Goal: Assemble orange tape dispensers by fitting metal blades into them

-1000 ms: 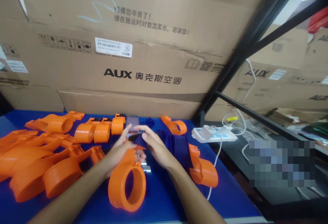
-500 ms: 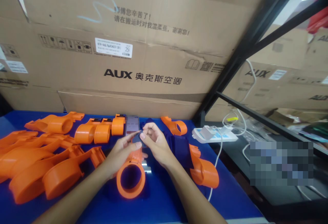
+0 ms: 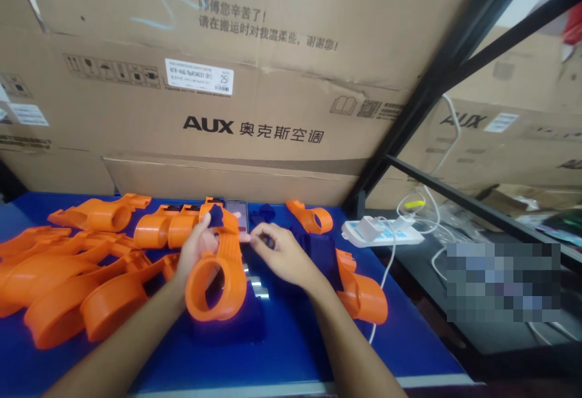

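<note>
Head view: our left hand (image 3: pixel 196 246) grips the orange ring-ended housing (image 3: pixel 218 270) above the blue table (image 3: pixel 291 349), centre-near. Right hand (image 3: pixel 279 253) pinches fingertips beside its neck; contents unclear. We judge steadying the housing while aligning matters.

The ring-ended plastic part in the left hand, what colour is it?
Bright orange plastic ring-ended part; clearest in the head view.

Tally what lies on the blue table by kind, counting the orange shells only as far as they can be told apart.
Orange plastic shells: about 10, the left pile overlaps so the count is rough; one is in the left hand
Phone: 1
White power strip: 1
Dark blue parts: at least 2
Total: about 14
</note>
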### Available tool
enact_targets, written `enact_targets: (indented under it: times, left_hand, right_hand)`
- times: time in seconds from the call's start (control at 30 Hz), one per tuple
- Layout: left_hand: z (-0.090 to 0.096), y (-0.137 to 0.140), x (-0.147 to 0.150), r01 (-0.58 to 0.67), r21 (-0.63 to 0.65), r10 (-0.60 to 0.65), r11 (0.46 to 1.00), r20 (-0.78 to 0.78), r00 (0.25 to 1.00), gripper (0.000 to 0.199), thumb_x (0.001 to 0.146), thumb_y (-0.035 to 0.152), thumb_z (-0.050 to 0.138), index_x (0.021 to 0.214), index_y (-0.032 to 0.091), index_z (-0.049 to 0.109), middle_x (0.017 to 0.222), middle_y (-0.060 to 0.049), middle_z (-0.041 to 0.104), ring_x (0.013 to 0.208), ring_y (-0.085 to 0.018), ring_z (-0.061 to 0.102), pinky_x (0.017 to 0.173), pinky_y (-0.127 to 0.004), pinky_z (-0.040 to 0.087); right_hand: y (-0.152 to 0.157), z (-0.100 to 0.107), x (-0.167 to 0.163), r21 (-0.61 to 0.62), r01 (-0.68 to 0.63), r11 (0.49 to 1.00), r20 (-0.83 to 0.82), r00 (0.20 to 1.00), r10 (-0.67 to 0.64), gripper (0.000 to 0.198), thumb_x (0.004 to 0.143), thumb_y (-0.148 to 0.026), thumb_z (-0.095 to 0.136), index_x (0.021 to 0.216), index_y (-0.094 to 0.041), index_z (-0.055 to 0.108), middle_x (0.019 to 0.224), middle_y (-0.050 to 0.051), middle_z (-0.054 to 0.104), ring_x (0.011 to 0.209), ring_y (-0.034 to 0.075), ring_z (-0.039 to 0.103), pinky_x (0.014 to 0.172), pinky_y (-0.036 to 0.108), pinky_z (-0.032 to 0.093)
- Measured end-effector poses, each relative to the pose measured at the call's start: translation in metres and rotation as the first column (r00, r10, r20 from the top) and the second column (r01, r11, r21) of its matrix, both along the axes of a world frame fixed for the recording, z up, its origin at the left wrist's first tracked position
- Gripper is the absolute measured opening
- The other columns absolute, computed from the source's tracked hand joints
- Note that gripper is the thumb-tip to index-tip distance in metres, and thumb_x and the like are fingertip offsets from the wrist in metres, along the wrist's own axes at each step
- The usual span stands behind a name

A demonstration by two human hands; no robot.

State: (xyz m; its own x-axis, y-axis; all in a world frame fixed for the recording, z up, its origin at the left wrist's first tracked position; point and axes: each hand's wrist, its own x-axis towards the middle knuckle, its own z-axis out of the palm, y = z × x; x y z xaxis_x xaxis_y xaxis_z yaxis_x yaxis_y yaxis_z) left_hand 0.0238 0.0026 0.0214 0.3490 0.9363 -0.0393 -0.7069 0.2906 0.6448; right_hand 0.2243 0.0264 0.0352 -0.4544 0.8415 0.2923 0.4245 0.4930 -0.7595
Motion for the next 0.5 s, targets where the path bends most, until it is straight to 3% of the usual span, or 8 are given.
enact_targets:
  times: [0.1, 0.23, 0.37, 0.5]
  left_hand:
    - [0.007, -0.002, -0.004, -0.060, -0.019, 0.061, 0.998, 0.073, 0.995, 0.061, 0.096, 0.055, 0.056, 0.138, 0.012, 0.057, 0.091, -0.012, 0.079, 0.063, -0.022, 0.073, 0.057, -0.031, 0.057]
    - [0.012, -0.005, -0.005, -0.081, -0.052, 0.085, 0.995, 0.087, 0.993, 0.059, 0.096, 0.055, 0.055, 0.136, 0.012, 0.059, 0.081, -0.009, 0.078, 0.057, -0.021, 0.071, 0.054, -0.030, 0.055]
    - [0.010, -0.003, -0.007, -0.097, -0.089, 0.104, 0.991, 0.076, 0.992, 0.063, 0.091, 0.058, 0.060, 0.133, 0.011, 0.060, 0.080, -0.010, 0.078, 0.058, -0.022, 0.071, 0.056, -0.031, 0.057]
    - [0.003, 0.002, -0.008, -0.117, -0.044, 0.118, 0.992, 0.034, 0.992, 0.061, 0.092, 0.056, 0.060, 0.133, 0.011, 0.061, 0.084, -0.011, 0.079, 0.067, -0.025, 0.075, 0.061, -0.032, 0.057]
  right_hand:
    - [-0.006, 0.003, 0.004, 0.084, -0.110, 0.990, 0.342, 0.937, 0.075, 0.017, 0.085, -0.034, 0.076, 0.082, -0.020, 0.066, 0.091, 0.004, 0.062, 0.093, 0.023, 0.053, 0.086, 0.037, 0.042]
    - [-0.014, 0.000, 0.001, 0.052, -0.184, 0.982, 0.524, 0.842, 0.130, 0.021, 0.078, -0.036, 0.083, 0.085, -0.021, 0.071, 0.100, 0.006, 0.059, 0.099, 0.026, 0.051, 0.090, 0.042, 0.039]
    - [-0.015, -0.003, 0.000, 0.031, -0.218, 0.975, 0.502, 0.847, 0.174, 0.009, 0.080, -0.025, 0.079, 0.079, -0.020, 0.072, 0.099, 0.007, 0.062, 0.103, 0.027, 0.053, 0.094, 0.045, 0.039]
    - [-0.011, 0.003, 0.006, -0.018, -0.262, 0.965, 0.322, 0.912, 0.254, 0.008, 0.086, -0.024, 0.073, 0.080, -0.020, 0.070, 0.090, 0.004, 0.067, 0.092, 0.021, 0.059, 0.086, 0.037, 0.045]
